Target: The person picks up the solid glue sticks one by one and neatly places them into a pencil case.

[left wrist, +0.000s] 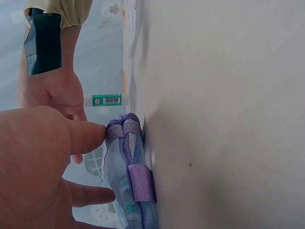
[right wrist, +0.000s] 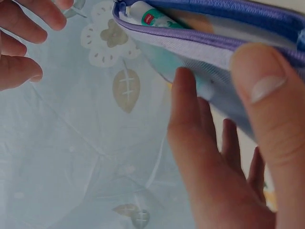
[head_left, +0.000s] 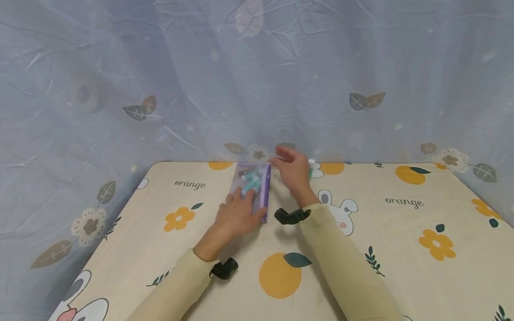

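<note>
A see-through mesh zip pouch (head_left: 264,191) with purple trim lies near the back of the table, holding several teal-and-white sticks (head_left: 250,183). My left hand (head_left: 237,214) rests on it from above, fingers spread over the mesh and thumb at the zipper edge. The right wrist view shows the zipper parted, with a white-capped stick (right wrist: 157,16) inside the opening. Just right of the pouch's far end, my right hand (head_left: 295,171) is raised with fingers loosely bent and nothing in them. Beyond it stands a green-labelled glue stick (left wrist: 108,99), partly hidden in the head view.
A pale cloth (head_left: 279,275) printed with oranges, flowers and rabbits covers the table. Directly behind the back edge hangs a bluish-grey curtain (head_left: 257,80). Both wrists carry black camera mounts (head_left: 292,216).
</note>
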Tool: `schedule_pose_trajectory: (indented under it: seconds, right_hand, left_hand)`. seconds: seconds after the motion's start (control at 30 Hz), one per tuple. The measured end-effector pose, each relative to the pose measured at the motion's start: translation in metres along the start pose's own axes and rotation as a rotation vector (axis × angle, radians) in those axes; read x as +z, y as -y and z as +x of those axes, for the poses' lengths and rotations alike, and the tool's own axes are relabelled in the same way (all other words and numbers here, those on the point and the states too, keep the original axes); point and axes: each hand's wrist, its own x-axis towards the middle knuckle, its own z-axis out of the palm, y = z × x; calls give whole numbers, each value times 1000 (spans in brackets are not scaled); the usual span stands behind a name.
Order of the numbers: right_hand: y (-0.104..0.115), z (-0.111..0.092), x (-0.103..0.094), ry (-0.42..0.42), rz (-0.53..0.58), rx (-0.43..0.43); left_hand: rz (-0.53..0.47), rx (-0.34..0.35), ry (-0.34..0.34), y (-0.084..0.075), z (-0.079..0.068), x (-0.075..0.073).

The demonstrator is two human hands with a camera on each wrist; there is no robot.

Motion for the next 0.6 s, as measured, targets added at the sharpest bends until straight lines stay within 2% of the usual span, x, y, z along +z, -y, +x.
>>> schedule_pose_trajectory:
  seconds: [0.2, 0.6]
  right_hand:
    - [1, -1, -7, -24, 30, 15]
    - [11, 2, -25, 7, -38, -17]
  left_hand:
    - [-5, 3, 3, 0, 0, 1]
    - [19, 4, 6, -1, 0, -1]
